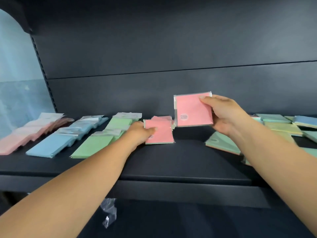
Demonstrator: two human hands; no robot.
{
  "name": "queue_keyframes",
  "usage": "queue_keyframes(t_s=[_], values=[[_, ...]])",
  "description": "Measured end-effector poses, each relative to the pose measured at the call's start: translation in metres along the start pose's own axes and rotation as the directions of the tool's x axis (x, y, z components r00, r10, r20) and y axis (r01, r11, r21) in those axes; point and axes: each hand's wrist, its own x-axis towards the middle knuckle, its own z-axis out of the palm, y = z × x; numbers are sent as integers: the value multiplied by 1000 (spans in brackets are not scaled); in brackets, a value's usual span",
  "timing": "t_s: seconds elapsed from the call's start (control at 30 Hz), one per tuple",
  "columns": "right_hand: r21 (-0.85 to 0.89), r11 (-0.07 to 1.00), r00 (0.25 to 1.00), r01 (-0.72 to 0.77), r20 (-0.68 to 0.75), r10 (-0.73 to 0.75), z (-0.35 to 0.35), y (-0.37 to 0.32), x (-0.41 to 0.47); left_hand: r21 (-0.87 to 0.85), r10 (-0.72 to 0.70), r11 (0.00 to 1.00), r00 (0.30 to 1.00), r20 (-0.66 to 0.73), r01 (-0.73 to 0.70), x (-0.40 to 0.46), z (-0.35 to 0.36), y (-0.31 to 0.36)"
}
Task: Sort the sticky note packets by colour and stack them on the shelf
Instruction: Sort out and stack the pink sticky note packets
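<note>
The right grip [221, 114] is pinching a pink packet [193, 109] above and right of the pink stack [160, 133], which the left grip [143, 133] is clamping.

Both forearms are bare from the frame's lower edge to the wrists, with no sleeve showing, and the left hand [139, 133] and right hand [223, 115] wear no gloves, rings, watch or bracelet that can be seen.
</note>
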Motion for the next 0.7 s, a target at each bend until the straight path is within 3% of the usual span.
queue_keyframes(t_s=[0.27,0.43,0.57,0.7], values=[[-37,995,993,-95,-77,92,10,19,-1,279,35,960,999,-27,-26,3,0,4],[-188,964,982,-186,-50,180,31,33,-12,116,14,993,999,-35,-10,-17,-16,2],[-276,936,975,-220,-42,217,53,44,-17,248,215,948,976,-28,-201,-66,-35,-15],[-455,870,982,-189,-88,168,75,55,-22,313,426,857,905,17,-410,-115,-45,-39]])
